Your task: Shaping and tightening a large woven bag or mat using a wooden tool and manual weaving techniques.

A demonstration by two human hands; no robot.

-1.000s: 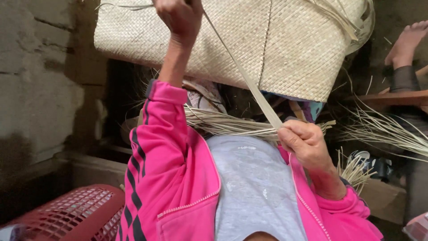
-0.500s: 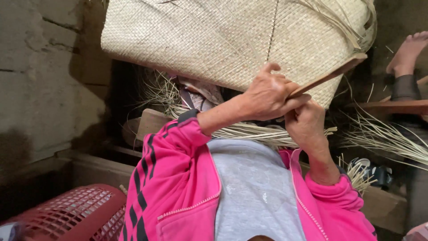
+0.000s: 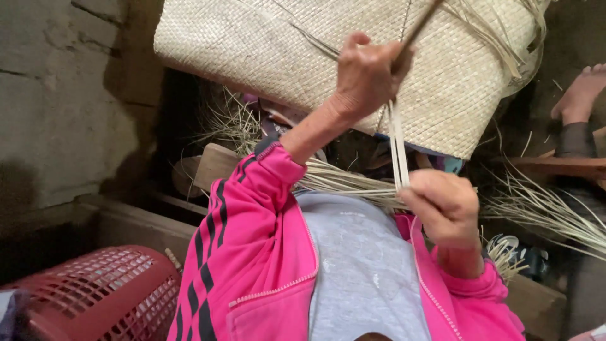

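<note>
Left hand (image 3: 369, 76): upper centre of the frame, arm in a pink sleeve raised; grip pressed together around the upper end of the pale strips and a thin dark stick (image 3: 420, 22) that slants toward the top edge.
Right hand (image 3: 442, 205): centre right, lower than the left; grip pinching the lower end of the same strips between thumb and fingers.
Pale strips (image 3: 398, 145): a few flat, narrow straw-coloured strips running nearly vertical between the two hands, taut, side by side.
Woven mat (image 3: 265, 44): large straw-coloured woven piece across the top of the frame, behind the left hand; loose strand ends trail at its upper right corner.
Loose straw bundle (image 3: 344, 180): lies across the middle of the frame, just left of the right hand.
More loose straw (image 3: 549, 211): fanned out at the right edge.
Red plastic basket (image 3: 95, 293): lower left corner, openwork lattice.
Another person's foot (image 3: 577, 95): upper right edge, well apart from both hands.
</note>
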